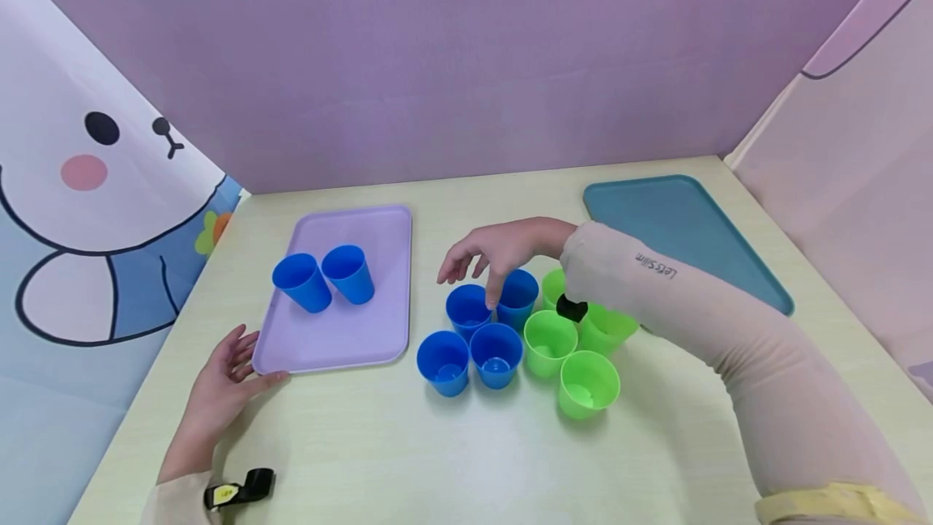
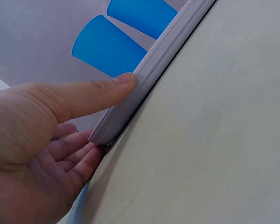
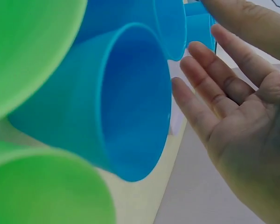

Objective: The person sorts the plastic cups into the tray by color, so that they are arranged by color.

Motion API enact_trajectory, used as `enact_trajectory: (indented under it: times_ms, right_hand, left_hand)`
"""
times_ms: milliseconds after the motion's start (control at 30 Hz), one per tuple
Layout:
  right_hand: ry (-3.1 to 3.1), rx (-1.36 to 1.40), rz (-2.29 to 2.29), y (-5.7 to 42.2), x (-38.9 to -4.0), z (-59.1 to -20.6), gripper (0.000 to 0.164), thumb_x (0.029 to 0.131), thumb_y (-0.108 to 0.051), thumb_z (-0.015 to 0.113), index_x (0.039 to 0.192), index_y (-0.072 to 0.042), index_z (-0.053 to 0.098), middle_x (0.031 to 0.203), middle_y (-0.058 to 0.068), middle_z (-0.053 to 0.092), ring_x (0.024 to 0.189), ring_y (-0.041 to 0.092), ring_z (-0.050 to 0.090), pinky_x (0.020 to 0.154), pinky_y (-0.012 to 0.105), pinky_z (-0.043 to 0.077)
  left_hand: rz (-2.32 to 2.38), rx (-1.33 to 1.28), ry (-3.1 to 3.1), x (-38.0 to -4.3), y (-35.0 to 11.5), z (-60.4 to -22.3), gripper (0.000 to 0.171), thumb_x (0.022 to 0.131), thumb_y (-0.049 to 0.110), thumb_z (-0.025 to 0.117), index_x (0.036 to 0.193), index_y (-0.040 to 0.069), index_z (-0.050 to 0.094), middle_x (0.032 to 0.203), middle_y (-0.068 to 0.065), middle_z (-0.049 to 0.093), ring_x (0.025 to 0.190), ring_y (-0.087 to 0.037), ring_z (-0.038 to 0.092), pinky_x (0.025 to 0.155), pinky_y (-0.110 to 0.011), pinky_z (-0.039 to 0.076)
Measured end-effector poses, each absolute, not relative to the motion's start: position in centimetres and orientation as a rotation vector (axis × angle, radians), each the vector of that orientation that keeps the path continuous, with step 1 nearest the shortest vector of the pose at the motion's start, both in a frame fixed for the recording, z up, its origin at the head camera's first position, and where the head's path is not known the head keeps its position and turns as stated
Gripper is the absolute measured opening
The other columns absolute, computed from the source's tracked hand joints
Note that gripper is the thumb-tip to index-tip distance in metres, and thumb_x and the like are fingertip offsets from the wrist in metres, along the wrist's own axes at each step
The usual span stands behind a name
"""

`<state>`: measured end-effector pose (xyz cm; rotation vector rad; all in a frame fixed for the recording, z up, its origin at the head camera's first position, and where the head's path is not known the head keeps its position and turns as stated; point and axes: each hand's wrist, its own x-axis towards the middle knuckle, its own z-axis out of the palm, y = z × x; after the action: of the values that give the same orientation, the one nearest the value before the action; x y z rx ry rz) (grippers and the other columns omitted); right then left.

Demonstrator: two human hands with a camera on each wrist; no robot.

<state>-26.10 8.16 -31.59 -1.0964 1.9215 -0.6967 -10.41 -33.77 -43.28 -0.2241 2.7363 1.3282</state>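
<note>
At the near left corner of a purple tray (image 1: pixel 386 339), my left hand (image 1: pixel 219 387) holds the edge, with the thumb against the front rim and the fingers at the side. Two blue cups (image 1: pixel 302 286) stand upright on that tray. My right hand (image 1: pixel 503 249) hovers above the blue cups (image 1: pixel 444 364) grouped mid-table, its fingers loosely extended and pointing left. In the right wrist view, a gap shows between the palm and the nearest blue cup (image 3: pixel 135 102), and nothing is held. Several green cups (image 1: pixel 589 386) stand against the blue ones, partly hidden by the right sleeve.
A teal tray (image 1: pixel 685 225) lies at the far right of the table, partly behind the right forearm. A purple cloth wall (image 1: pixel 466 63) rises behind the table, and printed cloth panels (image 1: pixel 95 209) flank the sides.
</note>
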Motion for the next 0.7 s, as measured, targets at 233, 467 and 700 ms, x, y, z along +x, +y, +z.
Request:
enact_trajectory:
  times_ms: [233, 467, 700]
  right_hand:
    - [1.889, -1.074, -0.643, 8.2, -26.3, -32.1, 0.074, 0.072, 0.003, 0.082, 0.139, -0.006, 0.053, 0.135, 0.006, 0.057, 0.126, 0.02, 0.05, 0.109, 0.041, 0.042]
    - [1.869, -1.077, -0.608, 8.0, -26.2, -32.7, 0.071, 0.072, 0.003, 0.083, 0.137, -0.007, 0.056, 0.136, 0.005, 0.057, 0.129, 0.021, 0.049, 0.11, 0.04, 0.042]
    - [1.873, -1.078, -0.605, 7.9, -26.1, -32.8, 0.069, 0.073, 0.0, 0.083, 0.137, -0.009, 0.057, 0.132, 0.003, 0.059, 0.126, 0.019, 0.051, 0.108, 0.036, 0.043]
  left_hand:
    - [1.333, -0.224, 2.737, -10.4, -33.8, -43.3, 0.11, 0.086, 0.024, 0.081, 0.158, 0.0, 0.001, 0.154, -0.031, 0.029, 0.134, -0.049, 0.038, 0.097, -0.019, 0.047]
    - [1.351, -0.215, 2.732, -10.4, -33.9, -43.4, 0.111, 0.086, 0.025, 0.081, 0.158, -0.001, 0.0, 0.154, -0.032, 0.029, 0.134, -0.05, 0.038, 0.094, -0.013, 0.046]
    - [1.356, -0.216, 2.734, -10.3, -33.8, -43.4, 0.109, 0.086, 0.022, 0.08, 0.158, 0.0, 0.001, 0.154, -0.031, 0.03, 0.134, -0.048, 0.039, 0.09, -0.008, 0.045]
